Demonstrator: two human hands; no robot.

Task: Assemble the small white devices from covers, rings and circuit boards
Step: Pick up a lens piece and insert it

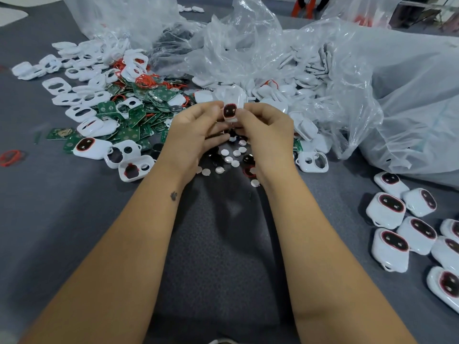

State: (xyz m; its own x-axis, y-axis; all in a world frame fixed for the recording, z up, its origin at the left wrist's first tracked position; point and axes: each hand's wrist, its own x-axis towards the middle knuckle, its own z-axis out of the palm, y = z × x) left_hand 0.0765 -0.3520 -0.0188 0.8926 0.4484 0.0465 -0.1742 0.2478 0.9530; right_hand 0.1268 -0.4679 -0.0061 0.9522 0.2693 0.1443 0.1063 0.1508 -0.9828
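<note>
A small white device (229, 112) with a dark, red-rimmed window is held up between my two hands at the middle of the view. My left hand (196, 131) pinches its left side and my right hand (265, 130) pinches its right side. Below the hands lie several small white discs (228, 159) on the grey cloth. Green circuit boards (129, 130) are heaped to the left, with white covers (82, 112) and red rings (146, 80) among them. Several assembled white devices (392, 207) lie at the right.
Large crumpled clear plastic bags (360, 70) holding more white parts fill the back and right. A lone red ring (11, 157) lies at the far left. The grey cloth (74, 219) covers the work surface near me.
</note>
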